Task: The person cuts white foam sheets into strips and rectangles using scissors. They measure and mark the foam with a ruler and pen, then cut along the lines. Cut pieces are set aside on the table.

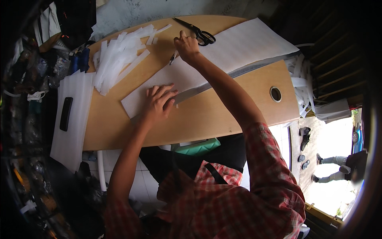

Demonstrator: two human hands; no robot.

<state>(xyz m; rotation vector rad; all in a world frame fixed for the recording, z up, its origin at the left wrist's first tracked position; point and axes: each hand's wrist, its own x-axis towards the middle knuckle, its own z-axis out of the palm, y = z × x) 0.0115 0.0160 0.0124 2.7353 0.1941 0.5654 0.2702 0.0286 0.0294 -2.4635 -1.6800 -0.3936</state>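
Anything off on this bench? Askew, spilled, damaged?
No damage or spill stands out. Two untidy spots: a black phone lies on white sheets that jut past the table's front edge, so it might slide if they're tugged; and tangled white strips hang at the table's right end.

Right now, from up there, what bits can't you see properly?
All in the head view:
- Upper end of the pen-like thing: covered by the right hand, so its grip is unclear.
- Palm of the left hand: turned down, away from the camera.
- Part of the white foam sheet: behind the right forearm.
- Rest of the green thing: under the tabletop.
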